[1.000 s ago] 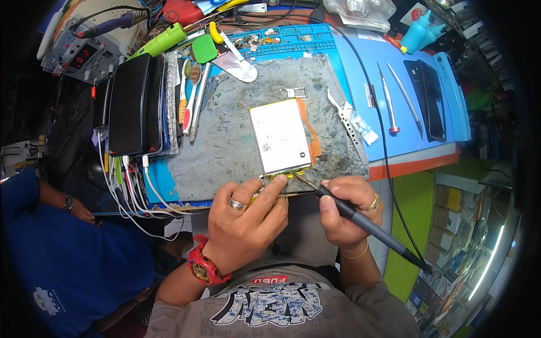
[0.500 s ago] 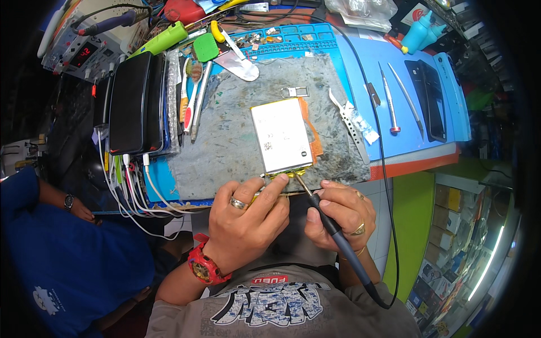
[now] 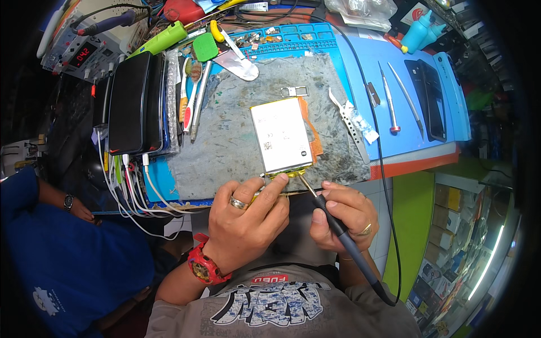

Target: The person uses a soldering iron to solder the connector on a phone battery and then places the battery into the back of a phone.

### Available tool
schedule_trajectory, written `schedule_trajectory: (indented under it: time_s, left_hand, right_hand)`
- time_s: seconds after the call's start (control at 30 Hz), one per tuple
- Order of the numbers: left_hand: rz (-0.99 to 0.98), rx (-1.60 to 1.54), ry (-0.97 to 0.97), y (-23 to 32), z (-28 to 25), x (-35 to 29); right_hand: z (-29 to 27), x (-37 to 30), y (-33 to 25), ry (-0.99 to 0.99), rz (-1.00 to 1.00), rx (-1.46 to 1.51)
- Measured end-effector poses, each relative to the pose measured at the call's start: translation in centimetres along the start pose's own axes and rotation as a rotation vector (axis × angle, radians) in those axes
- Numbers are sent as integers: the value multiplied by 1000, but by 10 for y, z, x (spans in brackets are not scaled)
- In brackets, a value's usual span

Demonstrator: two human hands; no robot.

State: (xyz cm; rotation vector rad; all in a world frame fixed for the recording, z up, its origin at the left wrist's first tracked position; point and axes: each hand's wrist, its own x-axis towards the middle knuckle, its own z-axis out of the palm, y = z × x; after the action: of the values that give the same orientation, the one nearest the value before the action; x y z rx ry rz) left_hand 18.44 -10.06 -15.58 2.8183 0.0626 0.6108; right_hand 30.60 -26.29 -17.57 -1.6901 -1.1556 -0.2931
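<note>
A flat white phone battery (image 3: 280, 135) lies on the grey cloth mat in front of me. Yellow tape and a thin strip (image 3: 293, 173) run along its near edge. My left hand (image 3: 245, 217) is closed at that edge, its index fingertip pressing on the taped strip; a small yellow piece shows between its fingers, partly hidden. In a pen-like grip, my right hand (image 3: 346, 217) holds a soldering iron (image 3: 344, 236). The iron's metal tip touches or nearly touches the right part of the taped strip. An orange flex piece (image 3: 313, 132) sticks out along the battery's right side.
Tweezers (image 3: 352, 132) and a small metal SIM tray (image 3: 296, 92) lie around the battery. Brushes (image 3: 193, 96) and stacked phones (image 3: 131, 107) with white cables stand left. The iron's black cord (image 3: 383, 169) crosses the right side. Another person in a blue shirt (image 3: 73, 253) sits at left.
The soldering iron's tip has shifted slightly right along the taped strip, and my right hand with it. My left hand and the battery stay where they were.
</note>
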Motion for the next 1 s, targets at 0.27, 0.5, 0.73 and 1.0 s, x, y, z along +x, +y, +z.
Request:
schedule_trajectory:
  time_s: [0.27, 0.5, 0.73, 1.0]
  left_hand:
    - [0, 2, 2, 0, 0, 0]
    - [-2, -37, 9, 2, -2, 3]
    - [6, -40, 10, 0, -3, 3]
    - [8, -44, 16, 1, -3, 3]
  right_hand:
    - [1, -2, 1, 13, 48, 38]
    - [-18, -16, 7, 60, 187, 201]
    - [-23, -13, 8, -96, 9, 19]
    - [-28, -22, 8, 112, 345, 480]
